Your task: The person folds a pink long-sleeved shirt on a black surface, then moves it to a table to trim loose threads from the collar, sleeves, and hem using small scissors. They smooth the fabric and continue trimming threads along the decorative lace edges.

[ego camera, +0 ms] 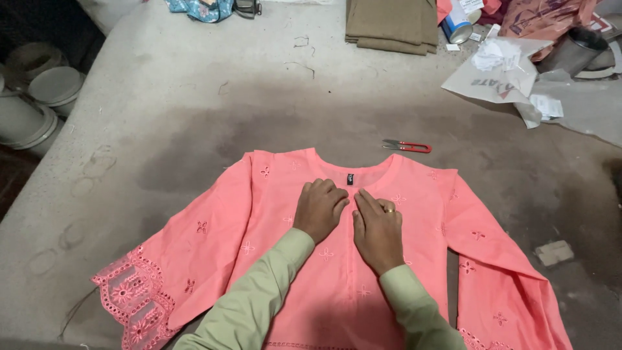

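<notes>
A coral-pink embroidered cotton tunic with lace-edged bell sleeves (337,259) is lying flat, front up, in the near middle of the grey, stained padded counter (181,110), its two sleeves spreading out to either side. Both hands are pressing down on its chest just below the neckline: the left hand (319,209) is resting with fingers curled under, gripping nothing, and the right hand (378,228), wearing one ring, is lying flat with fingers together, the two hands almost touching along the front placket. One pair of red-handled thread snips (407,146) is sitting on the counter just beyond the collar, apart from the tunic. Farther back, one stack of folded olive-brown cloth (392,26) is lying at the far edge, with one blue-and-white can (456,27) beside it and loose white paper sheets (502,68) to the right. One small grey pad (554,252) is lying near the right sleeve. Nothing is standing between the hands and the tunic.
</notes>
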